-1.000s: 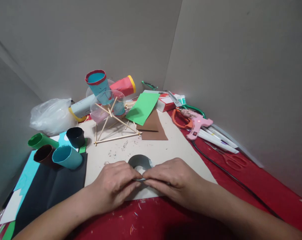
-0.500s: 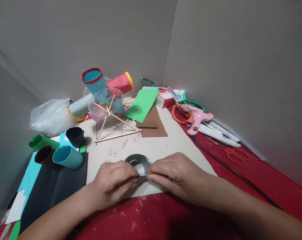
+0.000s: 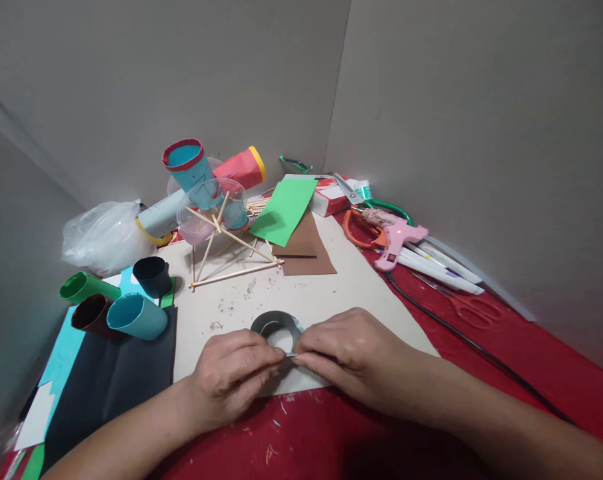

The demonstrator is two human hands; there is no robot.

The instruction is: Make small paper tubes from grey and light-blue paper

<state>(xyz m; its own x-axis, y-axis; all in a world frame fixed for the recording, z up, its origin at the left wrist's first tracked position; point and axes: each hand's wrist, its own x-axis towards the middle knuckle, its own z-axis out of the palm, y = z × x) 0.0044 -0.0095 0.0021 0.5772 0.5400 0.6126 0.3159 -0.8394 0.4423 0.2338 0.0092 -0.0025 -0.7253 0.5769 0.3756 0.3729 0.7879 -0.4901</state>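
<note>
A dark grey strip of paper, curled into a ring [image 3: 268, 321], stands on its edge on the beige sheet [image 3: 221, 350]. My left hand [image 3: 238, 370] pinches the near side of the ring between thumb and fingers. Close beside it, my right hand [image 3: 348, 347] grips the same near side, fingertips almost touching the left ones. A small pale edge of the strip shows between the two pinches; the rest of that side is hidden by my fingers.
Paper cups in blue [image 3: 137, 317], brown [image 3: 94, 313], green [image 3: 86, 287] and black [image 3: 151, 275] stand at left on black paper [image 3: 116, 373]. Behind is a wooden stick frame [image 3: 236, 269]. A pink glue gun [image 3: 396, 237], its cord [image 3: 461, 337] and scissors [image 3: 364, 228] lie right.
My left hand has slid slightly right along the ring's near edge, closer to my right hand. Both hands keep their pinch, and the view has shifted a little.
</note>
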